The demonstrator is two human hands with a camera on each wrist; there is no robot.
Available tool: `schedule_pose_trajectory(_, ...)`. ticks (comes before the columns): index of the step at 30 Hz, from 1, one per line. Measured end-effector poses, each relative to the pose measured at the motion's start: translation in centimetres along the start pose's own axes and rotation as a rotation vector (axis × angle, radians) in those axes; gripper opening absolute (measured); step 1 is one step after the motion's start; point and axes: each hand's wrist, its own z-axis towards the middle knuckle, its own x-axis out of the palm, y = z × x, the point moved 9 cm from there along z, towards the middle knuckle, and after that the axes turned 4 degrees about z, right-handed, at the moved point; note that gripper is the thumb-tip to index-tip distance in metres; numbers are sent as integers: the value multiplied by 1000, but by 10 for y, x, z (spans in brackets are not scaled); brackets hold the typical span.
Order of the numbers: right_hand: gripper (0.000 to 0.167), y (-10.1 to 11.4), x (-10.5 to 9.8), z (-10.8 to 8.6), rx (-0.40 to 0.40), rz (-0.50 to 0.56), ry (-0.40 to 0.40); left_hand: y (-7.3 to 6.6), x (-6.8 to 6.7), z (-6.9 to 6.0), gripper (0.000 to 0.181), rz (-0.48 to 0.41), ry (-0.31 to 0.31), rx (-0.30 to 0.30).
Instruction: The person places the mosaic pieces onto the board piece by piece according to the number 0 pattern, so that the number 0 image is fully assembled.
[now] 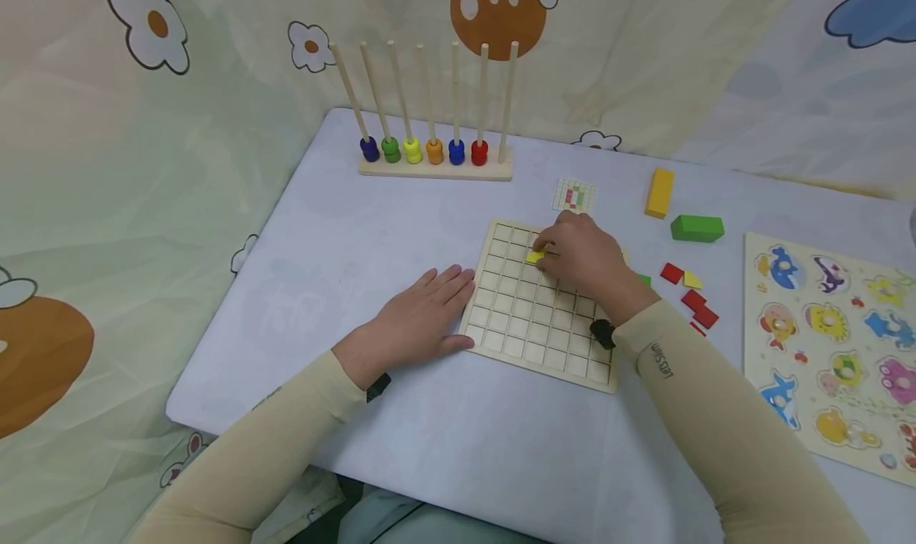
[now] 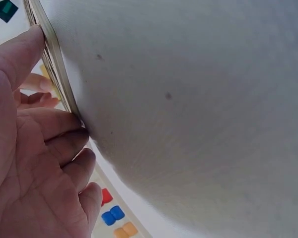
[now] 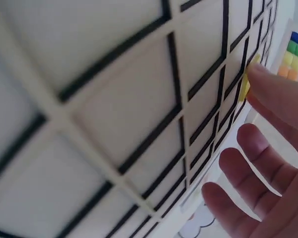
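1. Flower-printed cloth [image 1: 236, 170] hangs round the far and left sides of a white table [image 1: 343, 242], and all the action sits mid-table.
2. Straight to the fingers: the right hand [image 1: 588, 259] pinches a small yellow tile [image 1: 534, 256] between thumb and finger, while the right wrist view shows 3 other fingers fanned apart.
3. That yellow tile is at the upper part of a wooden grid board [image 1: 511, 325]; whether it lies flat in a square, I can't tell.
4. Across to the left hand [image 1: 415, 317], palm down on the table, fingers extended, thumb spread wide of them, tips touching the board's left edge.
5. Just beyond the right hand lies a pattern card [image 1: 575, 196], red and green squares on its little grid.
6. Out to the right we have red tiles [image 1: 671, 273], 3 in plain sight, plus a red sliver by the sleeve [image 1: 723, 409]; a yellow piece [image 1: 692, 280] lies beside them, and a green piece [image 1: 645, 280] peeks past the hand.
7. Farther out, a yellow block [image 1: 659, 193] and a green block [image 1: 697, 229] lie near each other.
8. Far right, a puzzle board [image 1: 805, 385] of sea creatures runs out of frame.
9. And at the back left stands a peg rack [image 1: 436, 171], colourful beads on 6 of its 7 pegs!
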Motion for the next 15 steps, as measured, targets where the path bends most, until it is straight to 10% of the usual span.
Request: schedule_pose_trajectory(15,34,-30,-53,-36,23,-20,-175,0,0,-1,89,-1,0,-4)
